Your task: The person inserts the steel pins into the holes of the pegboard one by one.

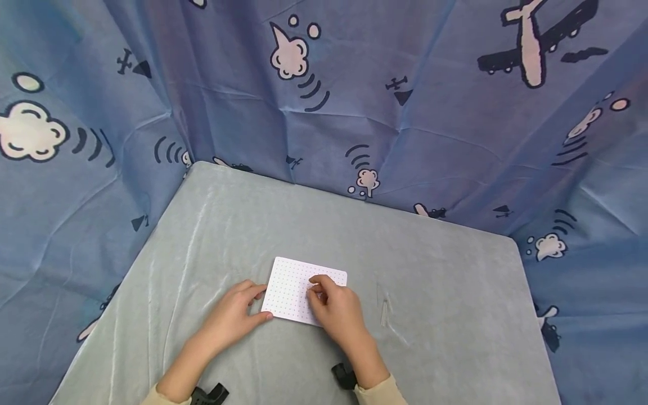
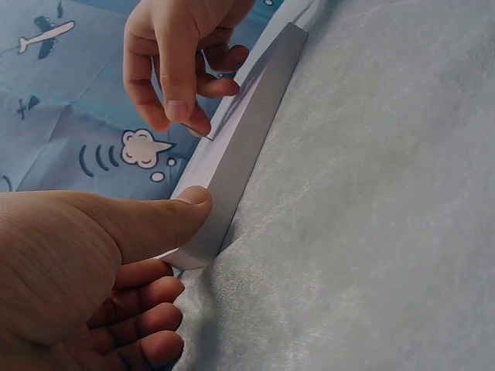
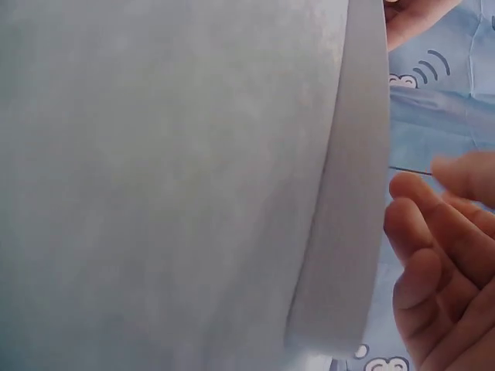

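Note:
A white block (image 1: 288, 289) with a grid of small dots on its top lies on the grey cloth. The left hand (image 1: 233, 312) grips its left end, thumb (image 2: 197, 195) on the near corner and forefinger at the left edge. Over the block's right part, the right hand (image 1: 336, 309) pinches a thin needle (image 3: 410, 170) between thumb and forefinger, its other fingers curled. In the left wrist view the needle (image 2: 199, 134) slants down, its tip close over the dotted top. From the head view the needle does not show.
A small clear strip (image 1: 385, 313) lies on the grey tabletop (image 1: 445, 292) to the right of the right hand. Blue curtains (image 1: 344, 124) with clouds and planes hang behind and at the sides. Each wrist wears a black device (image 1: 344, 376).

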Action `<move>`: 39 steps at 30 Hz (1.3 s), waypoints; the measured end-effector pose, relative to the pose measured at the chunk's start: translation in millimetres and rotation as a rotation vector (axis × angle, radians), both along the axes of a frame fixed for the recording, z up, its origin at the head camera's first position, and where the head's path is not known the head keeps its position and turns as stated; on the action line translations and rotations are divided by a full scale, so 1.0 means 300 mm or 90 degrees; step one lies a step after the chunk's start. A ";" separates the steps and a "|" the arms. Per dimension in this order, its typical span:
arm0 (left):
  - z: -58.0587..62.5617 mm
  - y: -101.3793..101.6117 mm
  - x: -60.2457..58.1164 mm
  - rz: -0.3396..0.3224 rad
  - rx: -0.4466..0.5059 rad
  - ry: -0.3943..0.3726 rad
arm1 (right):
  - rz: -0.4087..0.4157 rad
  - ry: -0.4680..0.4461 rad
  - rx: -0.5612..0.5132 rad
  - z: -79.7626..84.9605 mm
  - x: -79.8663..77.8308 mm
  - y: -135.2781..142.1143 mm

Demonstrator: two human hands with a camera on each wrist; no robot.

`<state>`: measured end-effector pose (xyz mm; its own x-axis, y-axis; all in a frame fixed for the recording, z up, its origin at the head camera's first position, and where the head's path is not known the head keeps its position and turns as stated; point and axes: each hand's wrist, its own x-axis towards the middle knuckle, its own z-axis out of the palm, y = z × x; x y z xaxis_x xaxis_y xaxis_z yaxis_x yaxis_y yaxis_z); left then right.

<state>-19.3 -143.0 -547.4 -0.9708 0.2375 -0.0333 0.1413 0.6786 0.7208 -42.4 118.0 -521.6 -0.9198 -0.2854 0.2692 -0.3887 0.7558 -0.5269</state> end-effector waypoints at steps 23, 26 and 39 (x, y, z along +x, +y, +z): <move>0.007 0.006 0.003 0.012 -0.004 -0.019 | -0.263 -0.200 0.086 0.084 -0.057 0.350; 0.007 0.008 0.004 0.012 -0.006 -0.016 | -0.266 -0.222 0.109 0.067 -0.062 0.363; 0.015 0.012 0.007 0.008 -0.007 -0.012 | -0.260 -0.256 0.181 0.031 -0.074 0.371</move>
<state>-17.2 -139.3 -542.9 -0.9727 0.2255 -0.0541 0.1196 0.6878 0.7160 -64.5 229.4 -512.3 -0.9828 0.1006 -0.1546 0.1471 0.9331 -0.3280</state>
